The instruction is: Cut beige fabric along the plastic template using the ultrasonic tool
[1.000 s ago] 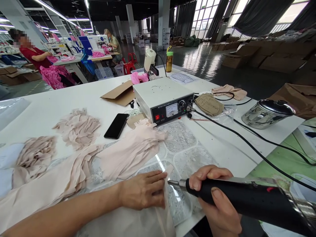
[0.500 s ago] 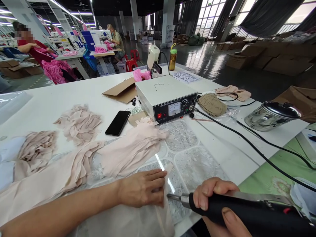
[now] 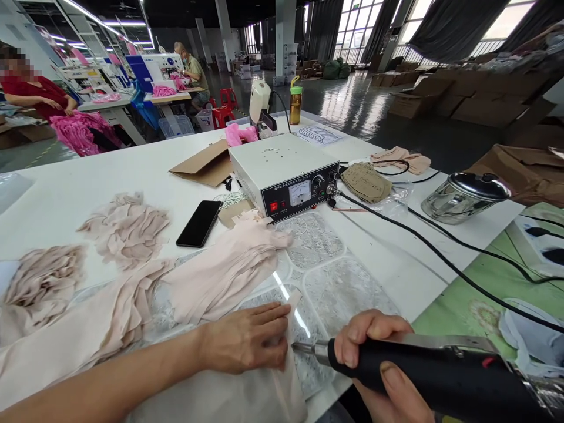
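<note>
My left hand (image 3: 244,339) lies flat, fingers together, pressing a pale pink fabric piece (image 3: 247,393) against the table at the near edge. My right hand (image 3: 383,364) grips a black-handled cutting tool (image 3: 423,373); its metal tip (image 3: 304,348) touches the fabric edge just right of my left fingertips. A black cable (image 3: 440,258) runs from the tool to a white control box (image 3: 284,173) with a dial and a red switch. A long stack of pink fabric strips (image 3: 220,276) lies just beyond my left hand.
Piles of pink offcuts (image 3: 126,226) lie at left, with a black phone (image 3: 199,223) beside the box. A steel pot (image 3: 462,197) sits at right, cardboard (image 3: 205,164) and a bottle (image 3: 295,104) behind. Other people work at sewing tables at far left.
The tool tip has slid down along the fabric edge, toward me, with my right hand. My left hand has stayed pressed on the fabric. The view has shifted a little.
</note>
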### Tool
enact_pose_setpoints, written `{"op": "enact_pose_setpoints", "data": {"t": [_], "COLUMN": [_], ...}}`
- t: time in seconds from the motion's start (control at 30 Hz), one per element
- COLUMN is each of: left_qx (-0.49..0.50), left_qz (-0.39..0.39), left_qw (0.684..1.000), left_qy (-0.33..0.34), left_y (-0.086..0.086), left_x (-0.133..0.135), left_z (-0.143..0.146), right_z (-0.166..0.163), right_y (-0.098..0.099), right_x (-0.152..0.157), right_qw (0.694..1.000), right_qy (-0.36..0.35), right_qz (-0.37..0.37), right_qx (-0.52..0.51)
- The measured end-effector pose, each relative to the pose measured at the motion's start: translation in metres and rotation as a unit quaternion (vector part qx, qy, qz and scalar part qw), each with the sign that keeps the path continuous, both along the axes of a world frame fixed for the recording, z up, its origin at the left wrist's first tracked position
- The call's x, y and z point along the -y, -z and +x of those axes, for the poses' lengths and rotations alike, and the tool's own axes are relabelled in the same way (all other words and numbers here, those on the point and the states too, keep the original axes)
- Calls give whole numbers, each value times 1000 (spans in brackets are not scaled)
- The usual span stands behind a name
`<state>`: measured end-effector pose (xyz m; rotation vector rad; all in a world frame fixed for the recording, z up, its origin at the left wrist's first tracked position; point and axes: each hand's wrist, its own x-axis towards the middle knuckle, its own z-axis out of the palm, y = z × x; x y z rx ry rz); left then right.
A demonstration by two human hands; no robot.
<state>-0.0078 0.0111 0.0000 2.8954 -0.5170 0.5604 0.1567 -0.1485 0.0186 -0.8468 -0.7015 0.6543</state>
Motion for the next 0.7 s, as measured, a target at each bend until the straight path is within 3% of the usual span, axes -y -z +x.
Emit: {"op": "enact_pose_setpoints", "data": {"t": [0.27, 0.7], "left_qx": [-18, 17], "left_qz": [11, -24], "left_qw": [1000, 996], "left_qy": [-5, -80], "left_y": [-5, 2], "left_x": [0, 17], "left_z": [0, -2], "right_z": [0, -1], "right_y": [1, 0], "right_x": [4, 0], "right_qw": [1000, 1000], "right_qy": [5, 7], "right_qz": [-19, -8], "right_qx": [1, -2]}}
